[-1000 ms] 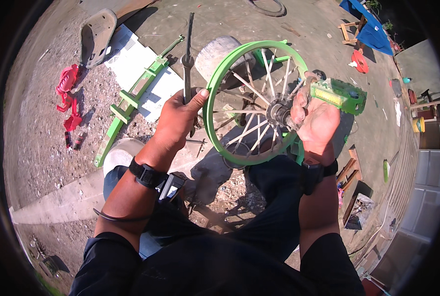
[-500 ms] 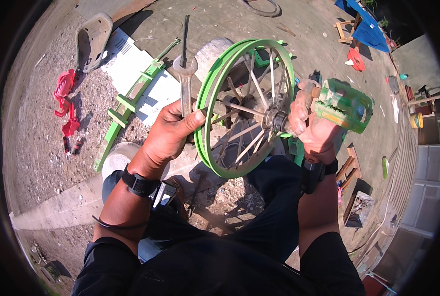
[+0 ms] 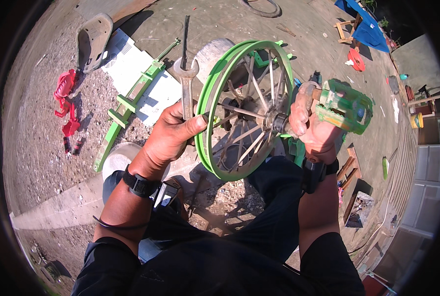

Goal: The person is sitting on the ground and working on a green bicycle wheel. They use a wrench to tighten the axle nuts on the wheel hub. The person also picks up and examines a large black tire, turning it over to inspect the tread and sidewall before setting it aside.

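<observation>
Between my hands stands a green-rimmed spoked wheel (image 3: 207,143), its hub (image 3: 275,121) toward my right. My left hand (image 3: 172,132) is closed, with its thumb pressed on the rim and an open-end wrench (image 3: 187,91) upright in its fingers. A thin dark bar (image 3: 185,42) shows just beyond the wrench's jaw. My right hand (image 3: 316,129) is closed around what looks like a crank arm beside the hub; the fingers mostly hide it. From its outer end sticks out a translucent green pedal (image 3: 347,104).
At the left lie a green metal frame part (image 3: 112,135), a white panel (image 3: 153,98), a beige seat shell (image 3: 84,49) and red plastic pieces (image 3: 66,86). A tyre (image 3: 265,10) is at the far edge. Wooden pieces (image 3: 348,167) rest beyond my right forearm.
The wheel has shifted and tilted very slightly between my hands, its lower rim a little nearer me. Both hands keep their grips.
</observation>
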{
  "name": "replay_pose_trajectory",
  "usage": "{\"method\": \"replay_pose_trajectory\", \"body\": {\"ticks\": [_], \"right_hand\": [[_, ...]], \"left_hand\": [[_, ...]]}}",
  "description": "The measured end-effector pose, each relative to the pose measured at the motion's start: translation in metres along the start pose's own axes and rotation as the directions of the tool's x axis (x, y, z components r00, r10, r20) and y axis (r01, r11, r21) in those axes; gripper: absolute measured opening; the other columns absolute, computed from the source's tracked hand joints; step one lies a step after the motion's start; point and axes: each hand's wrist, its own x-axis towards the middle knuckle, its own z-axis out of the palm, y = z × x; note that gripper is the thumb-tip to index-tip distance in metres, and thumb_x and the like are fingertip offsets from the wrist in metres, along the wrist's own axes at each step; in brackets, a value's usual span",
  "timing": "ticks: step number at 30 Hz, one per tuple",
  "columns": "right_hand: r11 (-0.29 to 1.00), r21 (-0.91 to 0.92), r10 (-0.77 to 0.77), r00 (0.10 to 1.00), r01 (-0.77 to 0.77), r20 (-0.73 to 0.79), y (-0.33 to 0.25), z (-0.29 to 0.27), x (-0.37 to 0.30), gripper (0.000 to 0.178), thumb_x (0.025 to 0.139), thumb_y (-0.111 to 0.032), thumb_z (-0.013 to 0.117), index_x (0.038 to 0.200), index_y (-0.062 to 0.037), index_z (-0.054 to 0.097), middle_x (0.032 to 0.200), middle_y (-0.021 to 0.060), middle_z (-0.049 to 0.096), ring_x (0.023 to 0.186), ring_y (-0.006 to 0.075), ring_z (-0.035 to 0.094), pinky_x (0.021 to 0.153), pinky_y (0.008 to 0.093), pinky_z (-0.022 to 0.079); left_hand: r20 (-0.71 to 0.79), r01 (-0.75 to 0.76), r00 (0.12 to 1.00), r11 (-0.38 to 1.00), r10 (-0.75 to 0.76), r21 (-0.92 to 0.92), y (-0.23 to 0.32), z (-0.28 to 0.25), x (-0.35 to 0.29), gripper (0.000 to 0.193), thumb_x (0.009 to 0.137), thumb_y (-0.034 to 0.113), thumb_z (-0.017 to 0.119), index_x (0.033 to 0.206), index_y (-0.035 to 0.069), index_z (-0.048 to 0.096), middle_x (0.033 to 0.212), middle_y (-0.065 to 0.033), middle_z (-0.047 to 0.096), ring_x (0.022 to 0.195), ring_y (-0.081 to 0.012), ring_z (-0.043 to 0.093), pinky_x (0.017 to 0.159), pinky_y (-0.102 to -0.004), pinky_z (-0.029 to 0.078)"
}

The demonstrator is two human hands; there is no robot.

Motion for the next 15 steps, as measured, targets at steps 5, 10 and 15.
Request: {"method": "replay_pose_trajectory", "body": {"ticks": [5, 10, 15], "right_hand": [[0.998, 0.023, 0.052, 0.987, -0.056, 0.154, -0.0071, -0.0002, 0.0013, 0.069, 0.089, -0.065, 0.039, 0.101, 0.0006, 0.055, 0.064, 0.0098, 0.052, 0.047, 0.0222, 0.048, 0.043, 0.0323, 0.038], [0.997, 0.052, 0.059, 0.993, -0.065, 0.101, -0.0047, 0.0016, 0.0012, 0.071, 0.088, -0.067, 0.038, 0.097, 0.0017, 0.054, 0.061, 0.0118, 0.051, 0.041, 0.0239, 0.044, 0.038, 0.0338, 0.036], [0.990, 0.103, 0.078, 0.988, -0.092, 0.130, -0.0023, 0.0013, 0.0024, 0.071, 0.086, -0.068, 0.040, 0.090, 0.0014, 0.052, 0.061, 0.0123, 0.050, 0.042, 0.0238, 0.045, 0.040, 0.0335, 0.036]], "left_hand": [[0.005, 0.002, 1.000, 1.000, -0.002, 0.000, 0.0022, 0.0008, -0.0002, 0.034, 0.085, 0.029, 0.078, 0.105, 0.003, 0.068, 0.090, -0.0062, 0.068, 0.081, -0.0158, 0.063, 0.076, -0.0309, 0.051], [0.012, -0.002, 1.000, 1.000, 0.003, -0.009, 0.0007, 0.0002, 0.0001, 0.035, 0.085, 0.030, 0.078, 0.105, 0.003, 0.068, 0.090, -0.0059, 0.068, 0.082, -0.0155, 0.062, 0.076, -0.0305, 0.050], [0.011, -0.004, 1.000, 1.000, 0.004, -0.010, 0.0020, 0.0011, 0.0002, 0.036, 0.085, 0.030, 0.078, 0.105, 0.003, 0.068, 0.090, -0.0057, 0.068, 0.081, -0.0153, 0.062, 0.076, -0.0304, 0.049]]}}
